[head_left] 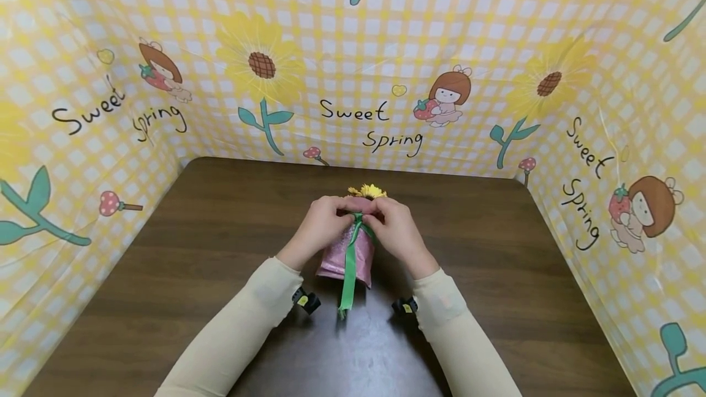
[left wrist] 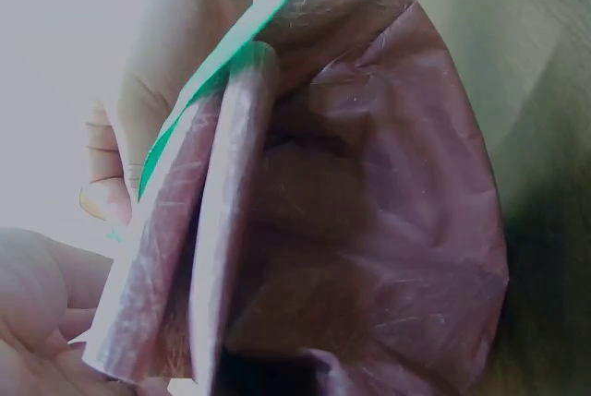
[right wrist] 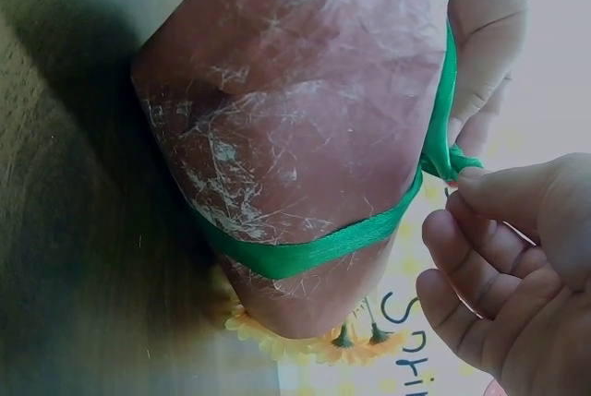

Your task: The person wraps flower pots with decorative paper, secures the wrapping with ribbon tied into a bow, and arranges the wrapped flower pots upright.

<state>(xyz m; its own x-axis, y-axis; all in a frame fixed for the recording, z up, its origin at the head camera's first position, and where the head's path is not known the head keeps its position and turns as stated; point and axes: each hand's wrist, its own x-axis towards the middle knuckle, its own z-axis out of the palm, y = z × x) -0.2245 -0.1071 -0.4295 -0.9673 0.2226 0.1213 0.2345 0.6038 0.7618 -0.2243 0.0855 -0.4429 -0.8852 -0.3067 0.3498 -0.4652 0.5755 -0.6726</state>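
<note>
A small bouquet in crinkled pink wrapping [head_left: 361, 256] lies on the table, with yellow flowers [head_left: 371, 190] at its far end. A green ribbon [head_left: 349, 274] circles the wrapping, and its long tail hangs toward the near side. At the knot, my left hand [head_left: 322, 225] pinches the ribbon between thumb and fingers. From the other side my right hand [head_left: 399, 231] does likewise; the right wrist view shows its thumb and forefinger on the gathered ribbon [right wrist: 452, 163]. Rolled folds of the wrapping [left wrist: 222, 211] appear in the left wrist view. The left fingertips are partly hidden.
The dark brown wooden table [head_left: 220, 250] extends around the bouquet. A yellow checked cloth [head_left: 342, 48] printed with flowers and lettering walls in the back and both sides. Black wrist cameras [head_left: 306, 301] sit on both sleeves.
</note>
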